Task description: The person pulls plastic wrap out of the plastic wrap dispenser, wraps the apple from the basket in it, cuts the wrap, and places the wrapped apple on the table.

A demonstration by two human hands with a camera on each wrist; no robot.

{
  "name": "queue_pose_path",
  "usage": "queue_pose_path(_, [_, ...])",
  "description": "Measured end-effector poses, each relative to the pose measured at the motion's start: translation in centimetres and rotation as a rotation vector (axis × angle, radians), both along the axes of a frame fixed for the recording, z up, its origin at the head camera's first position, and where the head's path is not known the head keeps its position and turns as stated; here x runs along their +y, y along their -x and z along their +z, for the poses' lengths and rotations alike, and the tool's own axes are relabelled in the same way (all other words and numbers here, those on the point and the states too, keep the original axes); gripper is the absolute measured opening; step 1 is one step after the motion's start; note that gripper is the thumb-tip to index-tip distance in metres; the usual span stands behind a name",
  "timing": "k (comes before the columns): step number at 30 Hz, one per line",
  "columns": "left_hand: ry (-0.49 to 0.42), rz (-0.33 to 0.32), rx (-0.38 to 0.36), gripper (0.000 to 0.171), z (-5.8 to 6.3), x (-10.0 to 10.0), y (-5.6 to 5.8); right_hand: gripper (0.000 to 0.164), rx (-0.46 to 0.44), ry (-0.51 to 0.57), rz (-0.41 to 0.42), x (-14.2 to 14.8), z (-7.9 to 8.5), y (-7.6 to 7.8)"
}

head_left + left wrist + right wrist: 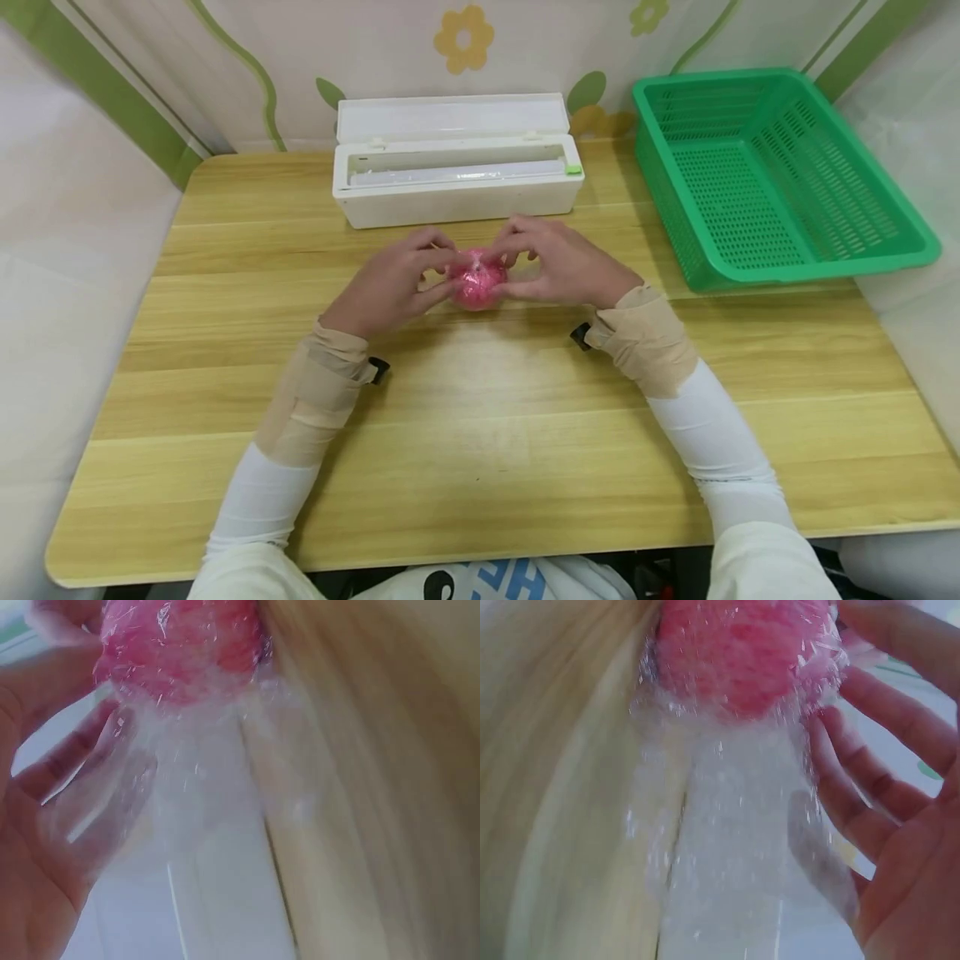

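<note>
A round pink fruit wrapped in clear cling film sits on the wooden table, just in front of the white film dispenser box. My left hand pinches the film on its left side, my right hand pinches it on the right and top. In the left wrist view the pink fruit shows at the top with loose film trailing over my fingers. In the right wrist view the fruit has film spread below it beside my fingers.
A white cling film dispenser box with its lid up stands at the back centre. A green perforated plastic basket sits at the back right, reaching over the table's right edge. White panels and a flowered curtain close in the sides and back.
</note>
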State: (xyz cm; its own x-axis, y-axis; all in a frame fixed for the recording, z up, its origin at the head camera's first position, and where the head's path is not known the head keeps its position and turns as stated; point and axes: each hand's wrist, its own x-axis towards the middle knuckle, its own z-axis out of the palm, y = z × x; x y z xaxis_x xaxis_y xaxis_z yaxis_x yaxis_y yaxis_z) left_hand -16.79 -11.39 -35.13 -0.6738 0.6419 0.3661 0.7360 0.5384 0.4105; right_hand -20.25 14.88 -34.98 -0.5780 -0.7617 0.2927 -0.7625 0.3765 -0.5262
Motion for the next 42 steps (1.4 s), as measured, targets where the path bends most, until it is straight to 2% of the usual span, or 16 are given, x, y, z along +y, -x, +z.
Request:
queue_pose_path(4, [0.023, 0.051, -0.026, 0.043, 0.3, -0.4, 0.0, 0.038, 0.02, 0.039, -0.04, 0.5, 0.2, 0.1])
queue_pose_path(10, [0.04, 0.027, -0.096, 0.035, 0.3, -0.8, 0.1, 0.032, 0.013, -0.014, -0.009, 0.4, 0.3, 0.3])
queue_pose_path(13, [0.062, 0.066, -0.194, 0.049, 0.5, -1.4, 0.1, 0.041, -0.03, -0.037, -0.054, 1.0, 0.8, 0.3])
queue_pose_path(15, [0.102, 0.109, -0.275, 0.06, 0.7, -2.0, 0.1, 0.051, -0.096, -0.081, -0.11, 1.6, 1.0, 0.4])
queue_pose_path(17, [0.166, 0.141, -0.339, 0.06, 0.6, -2.6, 0.2, 0.057, -0.161, -0.148, -0.142, 2.0, 1.1, 0.4])
queue_pose_path(19, [0.222, 0.139, -0.364, 0.048, 0.3, -2.9, 0.3, 0.054, -0.212, -0.213, -0.141, 2.1, 0.8, 0.5])
queue_pose_path(21, [0.249, 0.114, -0.339, 0.028, 0.0, -2.9, 0.5, 0.043, -0.219, -0.243, -0.116, 1.8, 0.4, 0.6])
queue_pose_path(23, [0.243, 0.084, -0.3, 0.013, -0.2, -2.6, 0.6, 0.029, -0.176, -0.243, -0.102, 1.3, 0.0, 0.7])
queue_pose_path(26, [0.237, 0.077, -0.277, 0.009, -0.1, -2.2, 0.5, 0.02, -0.113, -0.243, -0.116, 0.9, -0.2, 0.7])
queue_pose_path(28, [0.268, 0.117, -0.283, 0.022, 0.2, -2.1, 0.3, 0.023, -0.109, -0.261, -0.139, 1.0, -0.1, 0.6])
queue_pose_path(31, [0.308, 0.198, -0.305, 0.06, 0.6, -2.1, -0.1, 0.033, -0.164, -0.333, -0.175, 1.5, 0.3, 0.5])
queue_pose_path(34, [0.289, 0.21, -0.253, 0.09, 0.5, -1.5, -0.3, 0.037, -0.249, -0.419, -0.196, 2.0, 0.6, 0.4])
queue_pose_path(38, [0.22, 0.139, -0.127, 0.099, -0.2, 0.1, -0.6, 0.02, -0.335, -0.463, -0.166, 2.2, 0.9, 0.3])
queue_pose_path(42, [0.175, 0.118, -0.088, 0.088, -0.7, 1.2, -0.8, 0.008, -0.334, -0.43, -0.12, 2.0, 1.0, 0.2])
